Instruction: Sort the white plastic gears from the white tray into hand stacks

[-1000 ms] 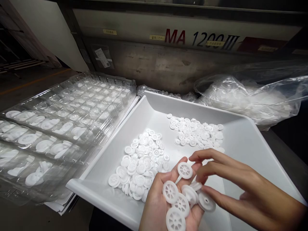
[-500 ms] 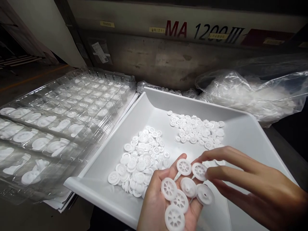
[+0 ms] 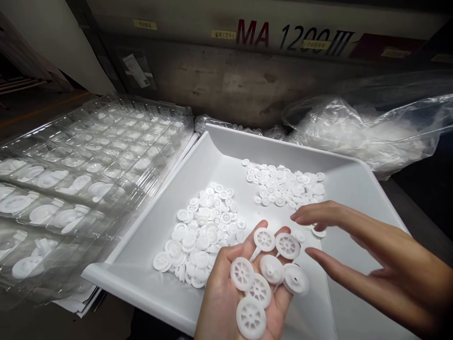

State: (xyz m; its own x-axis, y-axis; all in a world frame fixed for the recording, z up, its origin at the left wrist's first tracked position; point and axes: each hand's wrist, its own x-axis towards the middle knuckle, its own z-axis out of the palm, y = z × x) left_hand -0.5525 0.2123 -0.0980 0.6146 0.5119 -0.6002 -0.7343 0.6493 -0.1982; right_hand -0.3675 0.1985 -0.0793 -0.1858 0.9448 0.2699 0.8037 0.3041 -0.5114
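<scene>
Several white plastic gears [image 3: 272, 269] lie in the cupped palm of my left hand [image 3: 218, 295], some with spoked faces up and thin shafts beneath. The thumb rests beside them and the fingertips show behind. Just to the right, my right hand [image 3: 384, 267] hovers with thumb and fingers apart, holding nothing. Both hands are over a light grey tray [image 3: 130, 267]. Inside it sit one heap of white gears [image 3: 201, 238] at the left and another heap of small white gears [image 3: 283, 186] at the back. A few loose gears are partly hidden behind my right hand's fingers.
Clear plastic compartment trays [image 3: 95, 165] filled with white parts are stacked on the left, over papers [image 3: 76, 302]. A clear bag of white pieces [image 3: 368, 134] lies behind the grey tray at the right. A machine panel [image 3: 219, 75] marked MA 1200III stands at the back.
My right hand has let go of a spoked gear at the edge of my left palm and drawn back, its fingers opening. The whole view has shifted slightly.
</scene>
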